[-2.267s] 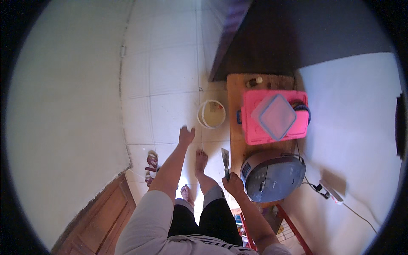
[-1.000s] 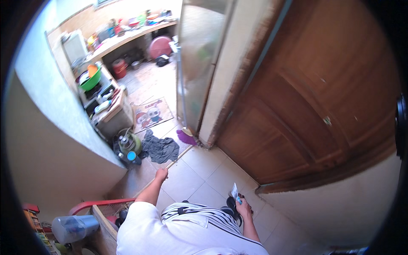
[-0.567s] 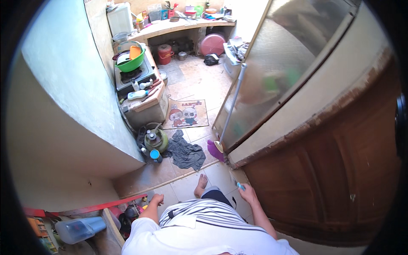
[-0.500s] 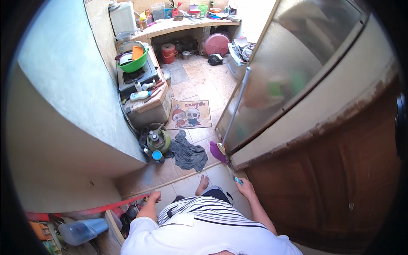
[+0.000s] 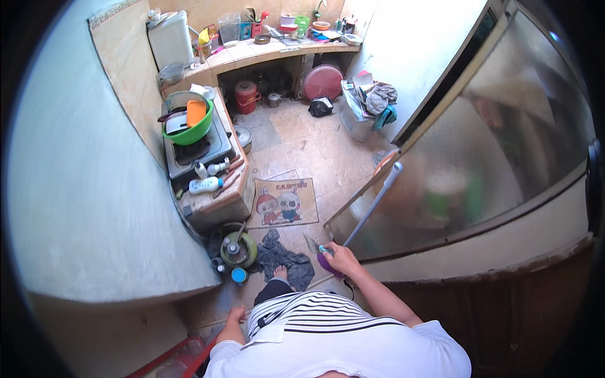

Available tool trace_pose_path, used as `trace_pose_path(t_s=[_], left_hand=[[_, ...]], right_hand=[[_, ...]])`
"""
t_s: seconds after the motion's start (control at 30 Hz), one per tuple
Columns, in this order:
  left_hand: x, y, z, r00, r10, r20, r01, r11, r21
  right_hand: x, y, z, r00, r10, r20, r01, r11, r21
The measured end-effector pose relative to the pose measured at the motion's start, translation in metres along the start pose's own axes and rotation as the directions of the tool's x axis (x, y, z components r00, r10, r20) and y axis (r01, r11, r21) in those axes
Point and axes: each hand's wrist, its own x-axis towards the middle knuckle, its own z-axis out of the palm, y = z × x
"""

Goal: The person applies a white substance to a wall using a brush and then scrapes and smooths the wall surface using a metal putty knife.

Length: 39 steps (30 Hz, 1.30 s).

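Observation:
My right hand (image 5: 340,259) is closed round the teal handle of a knife (image 5: 311,243), its grey, pointed blade angled forward and left. Just beyond that hand leans a broom (image 5: 373,206) with a pale handle; its purple head is partly hidden behind my hand. At my left side, my left hand (image 5: 236,314) hangs low with nothing seen in it, its fingers loosely apart. My bare foot rests on a crumpled dark grey cloth (image 5: 293,261) on the tiles. Left of the cloth stand a green gas cylinder (image 5: 239,251) and a blue-topped container (image 5: 239,275).
A cartoon-printed mat (image 5: 285,203) lies ahead. On the left, a stove counter (image 5: 224,208) carries a green basin (image 5: 189,133) and bottles. A frosted partition (image 5: 491,170) borders the right. Farther off are a red bucket (image 5: 246,96), a black bag (image 5: 321,107) and a cloth-filled tub (image 5: 358,126).
I have stepped forward, and my foot is now on the grey cloth. My left hand has come away from the red-edged shelf. The knife has moved forward and left, nearer the broom.

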Motion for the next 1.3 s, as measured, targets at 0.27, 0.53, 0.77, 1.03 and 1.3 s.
trace_pose_path(t_s=[0.27,0.53,0.77,1.03,1.3], left_hand=[[0.049,0.17,-0.06,0.991,0.135,-0.023,-0.136,0.99,-0.041],[0.069,0.355,-0.053,0.942,0.329,-0.066,-0.331,0.881,-0.338],[0.096,0.489,-0.012,0.882,0.454,-0.13,-0.45,0.891,0.059],[0.106,0.704,-0.01,0.79,0.606,-0.092,-0.544,0.763,0.35],[0.143,0.852,-0.01,0.675,0.689,-0.263,-0.598,0.72,0.352]], right_hand=[[0.092,-0.031,-0.055,0.98,0.026,-0.195,-0.027,1.0,-0.001],[0.221,-0.038,-0.065,0.986,0.118,-0.121,-0.114,0.993,0.033],[0.424,0.009,-0.069,0.962,0.258,-0.092,-0.26,0.966,-0.004],[0.588,0.092,-0.16,0.794,0.608,0.01,-0.608,0.794,-0.014],[0.613,0.146,-0.246,0.735,0.666,-0.128,-0.653,0.746,0.132]])
